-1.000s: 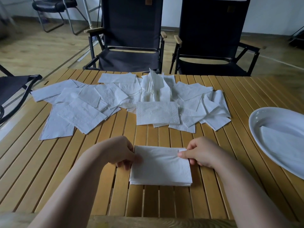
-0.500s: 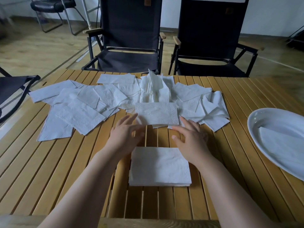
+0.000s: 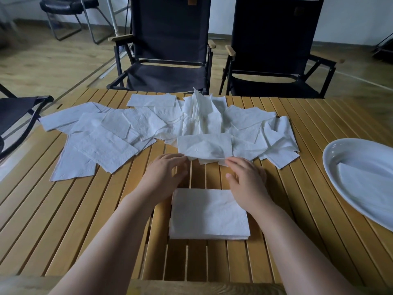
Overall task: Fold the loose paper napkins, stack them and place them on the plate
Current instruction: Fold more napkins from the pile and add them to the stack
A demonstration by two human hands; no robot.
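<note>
**DESK:** Which step is in hand?

**OPERATOR:** Taking up the next sheet, as I read it. Just beyond the folded stack, my left hand and right hand meet the near edge of one loose napkin. The left fingertips are at its left corner and the right fingertips at its right. Both hands have their fingers loosely spread and touching paper, closed round nothing that I can see.

**DESK:** And the next move?

**OPERATOR:** I'd pinch both corners, draw the sheet back toward the stack, fold it and lay it square on top. The paper is thin. Another sheet lies just under it and could drag along.

**DESK:** What else is around?

**OPERATOR:** Far left of the stack, a dark chair sits at the edge of the slatted table. Beyond the stack, the heap of unfolded napkins runs from left to right, with some crumpled upright in the middle. Two black chairs stand behind the heap. Right of the stack and well apart from it is the white plate, with one napkin lying in it. Nothing stands between the stack and the plate. I judge most of the folding is yet to do.
</note>
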